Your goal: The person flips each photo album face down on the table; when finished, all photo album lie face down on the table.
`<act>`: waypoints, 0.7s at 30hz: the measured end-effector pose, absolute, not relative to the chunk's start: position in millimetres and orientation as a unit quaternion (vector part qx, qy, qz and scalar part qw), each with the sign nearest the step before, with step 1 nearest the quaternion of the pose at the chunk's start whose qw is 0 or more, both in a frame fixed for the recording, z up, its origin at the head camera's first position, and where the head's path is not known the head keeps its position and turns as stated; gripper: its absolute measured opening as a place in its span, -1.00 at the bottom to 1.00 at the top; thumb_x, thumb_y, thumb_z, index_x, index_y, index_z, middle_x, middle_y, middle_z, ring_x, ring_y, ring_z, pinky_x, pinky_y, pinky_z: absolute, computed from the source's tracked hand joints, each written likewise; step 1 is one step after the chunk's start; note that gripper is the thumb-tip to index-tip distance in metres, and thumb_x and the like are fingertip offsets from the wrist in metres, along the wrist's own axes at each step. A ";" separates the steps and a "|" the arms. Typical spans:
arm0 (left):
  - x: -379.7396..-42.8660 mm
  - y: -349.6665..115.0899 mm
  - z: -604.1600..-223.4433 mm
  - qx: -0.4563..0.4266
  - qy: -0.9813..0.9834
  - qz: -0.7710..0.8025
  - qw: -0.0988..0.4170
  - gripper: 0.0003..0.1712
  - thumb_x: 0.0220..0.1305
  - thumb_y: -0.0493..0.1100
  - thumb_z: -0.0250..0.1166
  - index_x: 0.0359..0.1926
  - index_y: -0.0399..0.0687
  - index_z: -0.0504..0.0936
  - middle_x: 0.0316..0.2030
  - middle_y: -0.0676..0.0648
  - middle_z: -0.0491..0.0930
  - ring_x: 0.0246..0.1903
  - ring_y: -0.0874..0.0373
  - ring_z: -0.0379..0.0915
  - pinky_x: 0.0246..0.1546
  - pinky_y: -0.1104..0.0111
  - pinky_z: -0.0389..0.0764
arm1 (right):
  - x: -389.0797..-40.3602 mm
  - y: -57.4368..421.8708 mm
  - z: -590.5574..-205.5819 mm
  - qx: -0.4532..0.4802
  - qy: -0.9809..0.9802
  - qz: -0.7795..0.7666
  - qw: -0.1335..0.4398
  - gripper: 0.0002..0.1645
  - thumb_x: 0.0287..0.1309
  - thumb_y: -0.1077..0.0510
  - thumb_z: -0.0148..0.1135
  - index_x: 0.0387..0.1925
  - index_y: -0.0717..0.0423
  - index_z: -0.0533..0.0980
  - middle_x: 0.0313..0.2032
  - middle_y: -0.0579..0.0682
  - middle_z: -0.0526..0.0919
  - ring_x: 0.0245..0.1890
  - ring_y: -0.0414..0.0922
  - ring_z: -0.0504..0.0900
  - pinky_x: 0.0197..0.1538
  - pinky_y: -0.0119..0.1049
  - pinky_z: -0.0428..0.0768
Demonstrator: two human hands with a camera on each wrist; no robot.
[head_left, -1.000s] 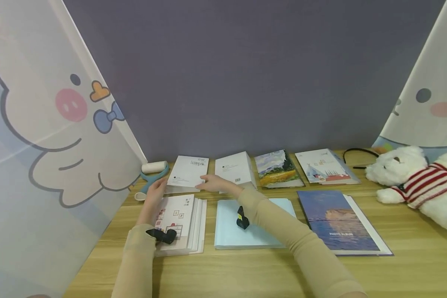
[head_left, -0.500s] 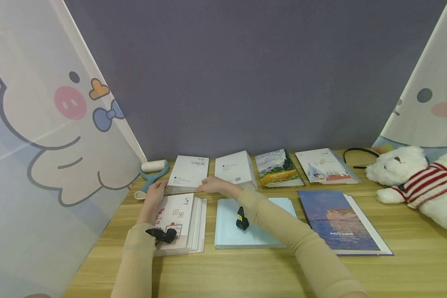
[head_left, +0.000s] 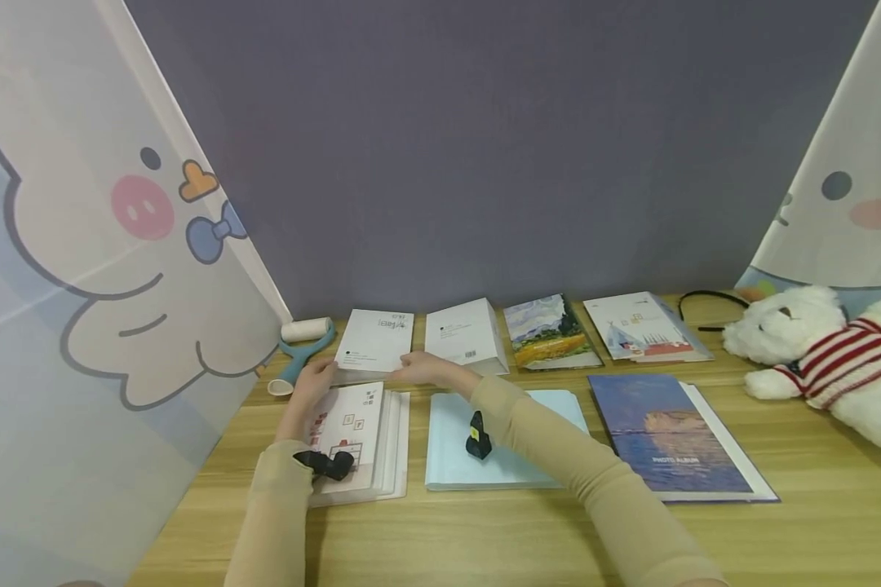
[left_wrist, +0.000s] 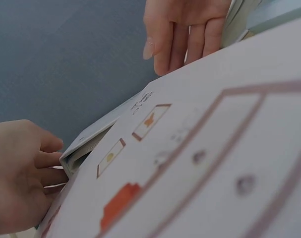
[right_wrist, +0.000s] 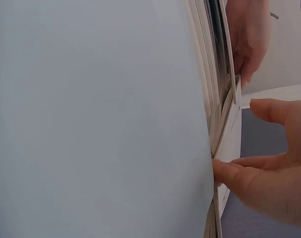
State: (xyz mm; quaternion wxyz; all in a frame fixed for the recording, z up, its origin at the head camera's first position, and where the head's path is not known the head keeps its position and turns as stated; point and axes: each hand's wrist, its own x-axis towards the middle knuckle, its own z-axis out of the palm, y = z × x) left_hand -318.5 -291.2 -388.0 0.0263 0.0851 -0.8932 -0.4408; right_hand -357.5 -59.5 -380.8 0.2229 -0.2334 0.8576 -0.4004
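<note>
A white book (head_left: 376, 341) with dark lettering lies at the back left of the table in the head view. My left hand (head_left: 314, 380) is at its near left corner, fingers extended along the edge. At the near right corner, my right hand (head_left: 427, 368) touches the book's side with its fingertips. Its thumb stands apart from the book in the right wrist view, where the hand (right_wrist: 274, 171) shows close up. Under my left forearm sits a stack of white albums (head_left: 351, 420), the top cover printed with a room drawing.
A pale blue album (head_left: 451, 456) lies under my right forearm. Along the back are another white book (head_left: 461, 333), a landscape-painting book (head_left: 551, 333) and a tent-picture album (head_left: 635, 322). A blue photo album (head_left: 668, 424), teddy bear (head_left: 781, 326), headband (head_left: 712, 293) and lint roller (head_left: 304, 350) surround these.
My right fingertips have come down from above the white book's near right corner to its side. The left hand has barely moved, and the books lie nearly as before.
</note>
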 end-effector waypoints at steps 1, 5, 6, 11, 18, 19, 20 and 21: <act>-319.0 -291.2 -388.3 0.087 -0.891 -0.444 0.027 -0.46 0.47 -0.11 -0.18 0.33 -0.34 0.23 0.32 -0.37 0.20 0.35 -0.23 0.04 0.34 -0.02 0.13 | -357.7 -60.1 -381.1 -0.229 0.857 -0.403 0.224 -0.10 0.20 -0.21 0.10 0.38 0.25 0.13 0.39 0.14 0.18 0.39 0.08 0.16 0.40 -0.11 0.21; -318.3 -290.3 -388.5 0.103 -0.884 -0.454 0.040 -0.47 0.48 -0.12 -0.22 0.34 -0.30 0.23 0.31 -0.34 0.22 0.34 -0.20 0.08 0.32 -0.01 0.19 | -358.1 -62.2 -381.7 -0.205 0.852 -0.427 0.223 -0.04 0.16 -0.25 0.12 0.39 0.23 0.10 0.37 0.16 0.21 0.32 0.08 0.28 0.35 -0.10 0.29; -317.6 -290.1 -388.1 0.108 -0.883 -0.455 0.044 -0.47 0.48 -0.12 -0.23 0.34 -0.29 0.23 0.31 -0.34 0.23 0.33 -0.19 0.11 0.31 -0.01 0.21 | -358.3 -62.6 -381.8 -0.200 0.850 -0.433 0.223 -0.03 0.16 -0.26 0.12 0.40 0.21 0.09 0.36 0.17 0.23 0.29 0.08 0.33 0.33 -0.11 0.32; -317.1 -287.8 -384.9 0.107 -0.880 -0.459 0.056 -0.47 0.49 -0.10 -0.22 0.34 -0.30 0.23 0.29 -0.35 0.25 0.31 -0.19 0.13 0.29 -0.01 0.24 | -358.0 -60.9 -381.7 -0.181 0.833 -0.469 0.231 -0.01 0.15 -0.27 0.12 0.40 0.23 0.08 0.35 0.18 0.23 0.17 0.08 0.47 0.29 -0.12 0.39; -316.9 -283.1 -372.6 0.062 -0.872 -0.484 0.032 -0.44 0.50 -0.02 -0.21 0.40 -0.16 0.12 0.40 -0.27 0.06 0.39 -0.21 -0.06 0.35 -0.06 0.09 | -358.9 -62.0 -383.6 -0.170 0.814 -0.507 0.226 -0.13 0.23 -0.18 0.08 0.35 0.32 0.15 0.35 0.20 0.22 0.21 0.07 0.44 0.26 -0.14 0.42; -316.6 -282.4 -371.2 0.062 -0.869 -0.489 0.034 -0.44 0.50 -0.02 -0.20 0.40 -0.15 0.12 0.41 -0.27 0.06 0.39 -0.21 -0.05 0.35 -0.06 0.10 | -359.2 -62.4 -383.8 -0.169 0.813 -0.510 0.226 -0.14 0.23 -0.17 0.09 0.34 0.32 0.16 0.35 0.20 0.23 0.22 0.08 0.43 0.26 -0.14 0.42; -316.5 -281.9 -370.0 0.064 -0.866 -0.495 0.040 -0.45 0.50 -0.03 -0.19 0.40 -0.15 0.14 0.40 -0.26 0.07 0.38 -0.20 -0.03 0.34 -0.04 0.12 | -359.4 -62.7 -383.7 -0.168 0.812 -0.510 0.226 -0.16 0.24 -0.15 0.08 0.34 0.32 0.17 0.35 0.20 0.24 0.24 0.08 0.41 0.27 -0.13 0.42; -316.0 -281.2 -368.8 0.064 -0.863 -0.499 0.046 -0.45 0.50 -0.03 -0.18 0.40 -0.16 0.14 0.39 -0.28 0.08 0.37 -0.21 -0.01 0.34 -0.04 0.13 | -360.0 -63.3 -384.1 -0.170 0.816 -0.505 0.225 -0.17 0.24 -0.15 0.08 0.34 0.31 0.17 0.35 0.19 0.24 0.25 0.08 0.39 0.28 -0.12 0.40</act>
